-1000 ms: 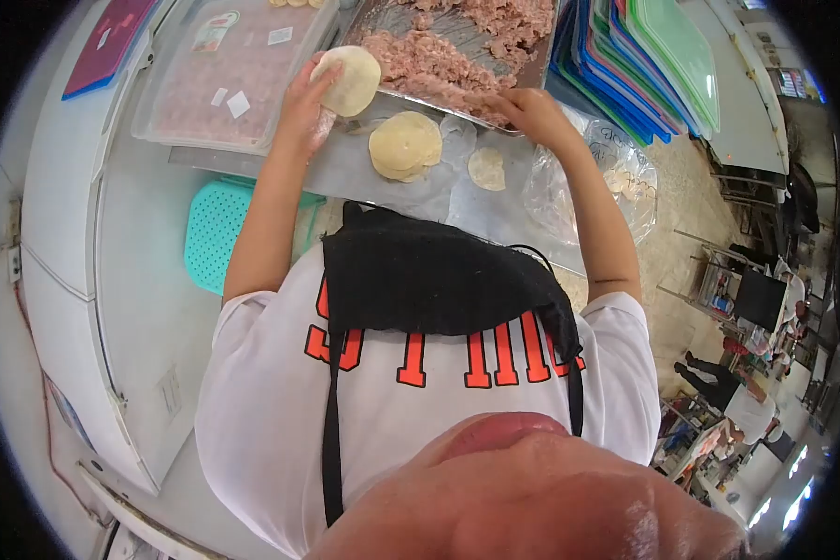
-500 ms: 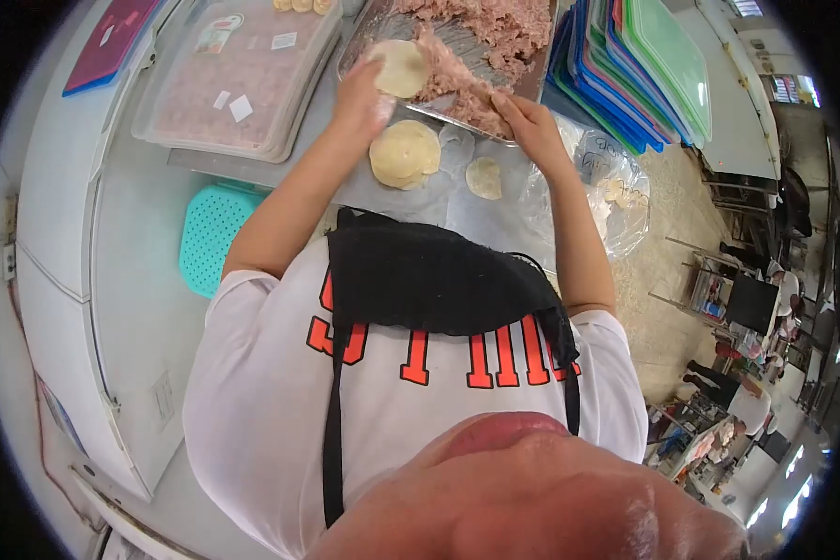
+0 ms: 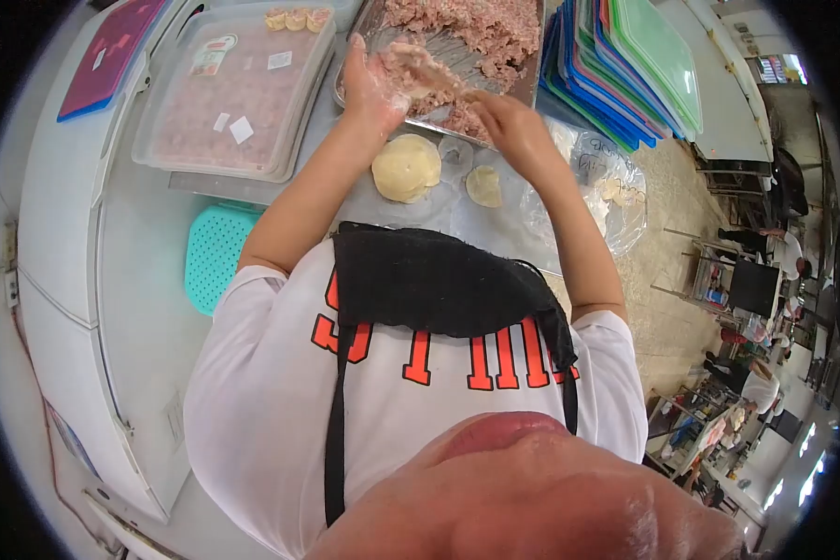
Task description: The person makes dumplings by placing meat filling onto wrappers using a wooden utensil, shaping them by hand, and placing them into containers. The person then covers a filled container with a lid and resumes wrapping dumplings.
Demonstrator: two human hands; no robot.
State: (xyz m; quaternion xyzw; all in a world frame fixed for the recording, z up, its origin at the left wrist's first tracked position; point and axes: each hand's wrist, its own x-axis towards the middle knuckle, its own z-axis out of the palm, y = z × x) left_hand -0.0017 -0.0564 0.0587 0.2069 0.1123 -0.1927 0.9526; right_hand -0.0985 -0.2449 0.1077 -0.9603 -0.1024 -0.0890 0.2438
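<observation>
My left hand (image 3: 371,91), thumb and fingers spread around a pale dough wrapper, is over the near-left part of a metal tray (image 3: 539,45). Pink minced meat (image 3: 420,67) covers much of the wrapper. My right hand (image 3: 506,129) is closed at the tray's near edge, its fingertips pinched on a thin thing smeared with meat, too hidden to name. More minced meat (image 3: 495,28) lies in the tray. Below my left hand rests a stack of round wrappers (image 3: 406,169); a single wrapper (image 3: 483,187) lies to its right.
A lidded plastic container (image 3: 219,98) with small filled pieces (image 3: 297,19) on top stands left. Coloured lids or trays (image 3: 616,75) are stacked right, near a clear plastic bag (image 3: 611,191). A turquoise perforated basket (image 3: 217,257) sits lower left. People (image 3: 761,387) are in the background.
The wrapper in my left hand was bare and now carries minced meat. My right hand has moved slightly left and down, closer to my left hand.
</observation>
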